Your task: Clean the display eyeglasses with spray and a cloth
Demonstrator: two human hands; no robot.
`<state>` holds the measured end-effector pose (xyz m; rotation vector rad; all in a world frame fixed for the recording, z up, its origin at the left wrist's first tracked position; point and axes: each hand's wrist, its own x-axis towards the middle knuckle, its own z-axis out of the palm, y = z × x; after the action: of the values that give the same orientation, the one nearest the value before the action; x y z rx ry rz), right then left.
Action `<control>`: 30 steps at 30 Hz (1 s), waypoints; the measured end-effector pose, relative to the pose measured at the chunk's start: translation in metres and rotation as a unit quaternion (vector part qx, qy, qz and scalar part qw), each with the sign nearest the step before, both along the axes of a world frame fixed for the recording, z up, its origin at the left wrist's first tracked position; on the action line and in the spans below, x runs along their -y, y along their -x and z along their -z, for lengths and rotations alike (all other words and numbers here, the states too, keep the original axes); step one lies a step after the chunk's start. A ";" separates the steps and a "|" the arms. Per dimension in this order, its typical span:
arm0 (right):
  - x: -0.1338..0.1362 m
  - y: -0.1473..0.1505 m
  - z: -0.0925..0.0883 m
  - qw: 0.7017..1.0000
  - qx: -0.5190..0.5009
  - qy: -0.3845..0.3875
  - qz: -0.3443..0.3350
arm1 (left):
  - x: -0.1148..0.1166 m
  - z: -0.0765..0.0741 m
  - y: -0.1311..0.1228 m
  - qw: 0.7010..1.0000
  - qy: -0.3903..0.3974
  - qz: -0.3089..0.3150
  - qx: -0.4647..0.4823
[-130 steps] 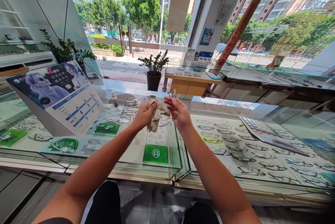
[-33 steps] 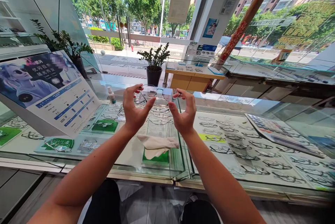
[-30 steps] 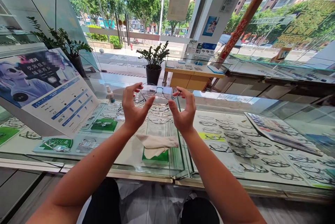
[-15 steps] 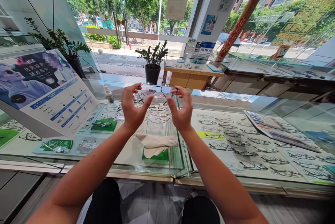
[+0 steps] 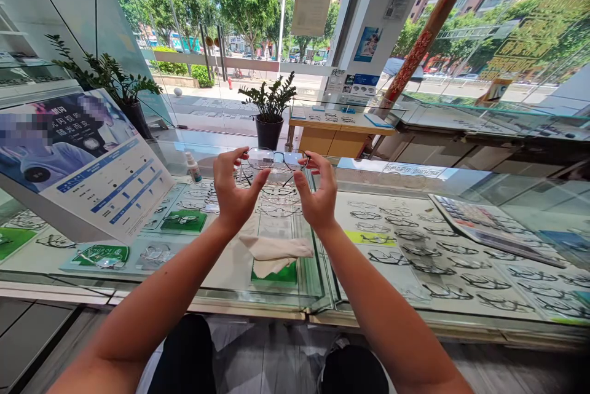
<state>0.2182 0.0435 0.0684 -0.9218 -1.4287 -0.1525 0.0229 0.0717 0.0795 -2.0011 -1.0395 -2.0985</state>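
Thin-rimmed glasses (image 5: 275, 159) are held up above the glass counter, lenses side by side, their temples hanging down toward me. My left hand (image 5: 237, 188) grips the left end of the frame with its fingertips, the thumb lower and apart. On the right end, my right hand (image 5: 318, 188) holds the frame the same way, fingertips at the rim. Below the hands a beige cloth (image 5: 276, 252) lies crumpled on the counter, over a green pad (image 5: 276, 275). Rows of glasses (image 5: 279, 200) show behind and under the held pair.
A tilted advertising board (image 5: 92, 166) stands at the left. Beyond the left hand is a small spray bottle (image 5: 192, 168). At the right lie a calculator-like panel (image 5: 488, 228) and many displayed glasses (image 5: 419, 251). A potted plant (image 5: 269, 112) stands past the counter.
The held glasses are tilted slightly differently, and my right hand has shifted a little to the left. Both hands keep their hold.
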 end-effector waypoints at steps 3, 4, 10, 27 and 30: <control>0.000 0.001 0.000 1.000 -0.005 0.003 -0.006 | 0.001 0.000 0.000 1.000 -0.007 0.002 0.001; 0.000 0.001 0.000 1.000 -0.006 0.003 -0.007 | 0.001 0.000 0.000 1.000 -0.010 0.002 0.002; 0.000 0.002 0.001 1.000 -0.008 0.009 -0.009 | 0.000 -0.002 0.000 1.000 -0.020 -0.002 -0.005; -0.002 0.002 0.005 0.999 -0.016 0.025 -0.027 | 0.001 -0.002 0.000 0.998 -0.052 -0.004 -0.018; -0.002 0.002 0.005 0.999 -0.019 0.026 -0.028 | 0.001 -0.002 0.000 0.999 -0.031 -0.007 -0.016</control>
<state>0.2165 0.0453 0.0633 -0.9230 -1.4277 -0.0562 0.0227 0.0706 0.0813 -1.9867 -0.9672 -2.0580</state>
